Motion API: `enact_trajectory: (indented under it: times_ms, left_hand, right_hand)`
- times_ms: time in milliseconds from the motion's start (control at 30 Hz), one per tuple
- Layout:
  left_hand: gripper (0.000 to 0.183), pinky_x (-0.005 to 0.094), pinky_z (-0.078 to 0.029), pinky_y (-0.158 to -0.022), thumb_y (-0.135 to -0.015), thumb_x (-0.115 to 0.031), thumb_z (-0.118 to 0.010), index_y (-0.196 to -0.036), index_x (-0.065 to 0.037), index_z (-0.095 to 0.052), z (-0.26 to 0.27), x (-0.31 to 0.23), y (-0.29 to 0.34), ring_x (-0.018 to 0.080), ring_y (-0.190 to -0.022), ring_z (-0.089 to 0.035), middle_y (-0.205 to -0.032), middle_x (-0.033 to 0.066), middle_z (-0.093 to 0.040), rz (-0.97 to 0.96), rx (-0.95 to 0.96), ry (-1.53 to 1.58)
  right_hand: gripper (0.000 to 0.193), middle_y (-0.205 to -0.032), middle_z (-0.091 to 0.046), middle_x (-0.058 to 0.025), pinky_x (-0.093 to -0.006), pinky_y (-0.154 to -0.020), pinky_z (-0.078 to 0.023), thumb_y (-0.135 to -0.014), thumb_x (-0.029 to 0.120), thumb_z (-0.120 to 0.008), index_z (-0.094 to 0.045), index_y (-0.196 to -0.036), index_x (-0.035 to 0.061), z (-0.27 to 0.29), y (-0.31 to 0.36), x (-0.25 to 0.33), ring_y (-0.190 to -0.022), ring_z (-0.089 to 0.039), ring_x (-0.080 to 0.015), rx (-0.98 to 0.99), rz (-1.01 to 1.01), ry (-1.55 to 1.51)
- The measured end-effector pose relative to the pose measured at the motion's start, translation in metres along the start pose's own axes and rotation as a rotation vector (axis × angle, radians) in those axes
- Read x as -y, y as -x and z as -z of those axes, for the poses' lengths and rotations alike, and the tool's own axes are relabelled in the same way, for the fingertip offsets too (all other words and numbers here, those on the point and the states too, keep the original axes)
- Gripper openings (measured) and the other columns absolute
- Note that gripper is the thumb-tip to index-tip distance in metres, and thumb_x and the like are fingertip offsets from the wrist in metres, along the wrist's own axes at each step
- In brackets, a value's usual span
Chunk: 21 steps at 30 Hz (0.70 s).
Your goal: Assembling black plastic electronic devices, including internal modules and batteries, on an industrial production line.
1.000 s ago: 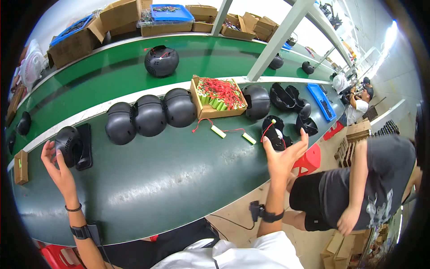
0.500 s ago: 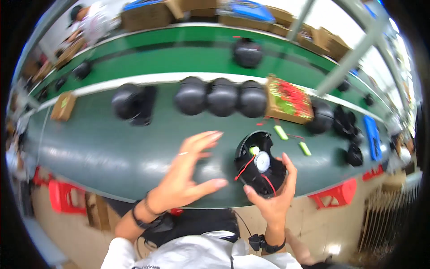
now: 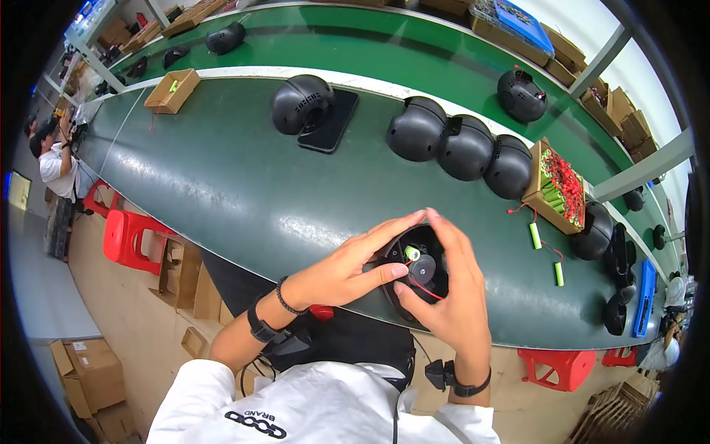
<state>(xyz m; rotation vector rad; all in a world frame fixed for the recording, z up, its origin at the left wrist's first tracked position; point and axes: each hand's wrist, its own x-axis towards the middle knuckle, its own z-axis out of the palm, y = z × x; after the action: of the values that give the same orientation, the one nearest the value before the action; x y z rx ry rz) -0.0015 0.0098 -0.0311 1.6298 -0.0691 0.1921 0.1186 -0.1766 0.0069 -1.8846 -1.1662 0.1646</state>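
Both my hands surround an open black rounded shell (image 3: 429, 238) at the near edge of the table. My left hand (image 3: 344, 272) lies along its left side, fingers stretched over the rim and thumb over the opening. My right hand (image 3: 455, 300) curves round the right side, with its thumb at the near rim. The fingertips of both hands come together at the far rim. Inside the shell are a green cylindrical battery (image 3: 412, 254), a round dark disc (image 3: 422, 269) and a red wire (image 3: 427, 289). My hands hide much of the shell's outside.
Three black domed housings (image 3: 464, 148) stand in a row beyond my hands. A cardboard box of red-and-green batteries (image 3: 560, 189) is right of them, with two loose batteries (image 3: 535, 235) nearby. Another housing (image 3: 302, 103) touches a dark phone-like slab (image 3: 333, 124). Red stools (image 3: 133, 239) stand below the table edge.
My left hand has come rightward from open space onto the shell. The right hand has shifted farther round its rim. The whole view has swung, showing more of the left side.
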Motion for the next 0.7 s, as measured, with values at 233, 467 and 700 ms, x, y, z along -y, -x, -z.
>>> enact_trajectory:
  times_ms: [233,467,700]
  left_hand:
    - [0.075,0.0423,-0.026,-0.132,-0.109,-0.015,-0.064,-0.171,-0.001,-0.025,-0.002,0.008,-0.002,0.028,-0.162,-0.032,-0.176,0.0183,-0.031,-0.012,0.009,0.151]
    - [0.069,0.043,-0.024,-0.131,-0.112,-0.023,-0.058,-0.167,0.002,-0.025,-0.017,0.006,-0.014,0.0297,-0.161,-0.031,-0.171,0.0178,-0.032,0.025,-0.084,0.212]
    - [0.066,0.041,-0.038,-0.122,-0.105,-0.012,-0.065,-0.163,0.001,-0.036,-0.019,0.021,-0.016,0.0318,-0.146,-0.049,-0.158,0.0204,-0.047,-0.214,-0.308,-0.173]
  right_hand:
    - [0.084,-0.149,-0.057,-0.0245,-0.0463,-0.102,-0.059,-0.073,0.008,-0.086,-0.056,-0.152,0.0039,-0.015,0.006,-0.009,-0.126,-0.068,-0.0415,-0.055,-0.015,-0.093]
    - [0.084,-0.153,-0.054,-0.0271,-0.0452,-0.108,-0.055,-0.072,0.015,-0.096,-0.059,-0.147,0.004,-0.01,0.016,-0.023,-0.135,-0.062,-0.0403,-0.142,-0.05,-0.276]
    - [0.01,-0.081,-0.076,-0.0094,-0.0288,-0.063,-0.052,-0.091,-0.003,-0.081,-0.081,-0.1,0.0009,0.008,0.026,0.003,-0.069,-0.069,-0.016,-0.246,-0.098,-0.099]
